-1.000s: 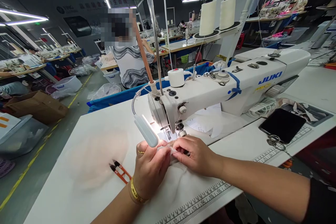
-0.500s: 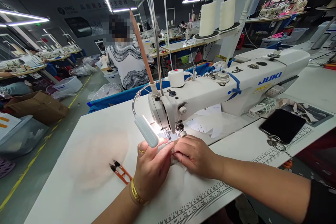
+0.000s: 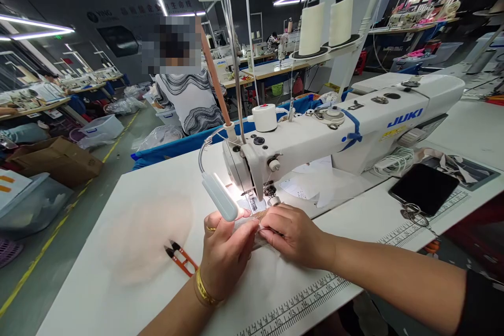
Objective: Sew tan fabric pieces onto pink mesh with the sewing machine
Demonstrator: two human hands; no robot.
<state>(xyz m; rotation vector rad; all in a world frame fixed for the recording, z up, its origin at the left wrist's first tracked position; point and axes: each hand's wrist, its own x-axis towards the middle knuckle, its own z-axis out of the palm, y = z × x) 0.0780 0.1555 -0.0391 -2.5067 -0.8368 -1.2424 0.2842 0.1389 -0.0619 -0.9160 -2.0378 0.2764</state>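
Note:
My left hand point(image 3: 228, 247) pinches a piece of thin sheer fabric point(image 3: 259, 215) just in front of the needle and presser foot point(image 3: 253, 202) of a white sewing machine point(image 3: 299, 142). Close on its right, my right hand point(image 3: 293, 233) grips the same fabric with bent fingers. Both sets of fingertips nearly meet, and they hide much of the cloth. A grey lamp point(image 3: 219, 197) lights the needle area and partly covers my left fingers. Orange thread snips point(image 3: 181, 258) lie left of my left wrist.
A sheer pale pink fabric piece point(image 3: 145, 241) lies flat on the white table point(image 3: 90, 252). To the right are a black phone point(image 3: 423, 189) with keys point(image 3: 413, 214) and a coil of cord point(image 3: 394, 161). Thread cones point(image 3: 312, 29) stand behind the machine. A co-worker point(image 3: 191, 97) sits ahead.
My left hand has shifted slightly left, opening a small gap between the fingertips where more fabric shows. My right hand stays nearly still. The co-worker's head and body have moved slightly left.

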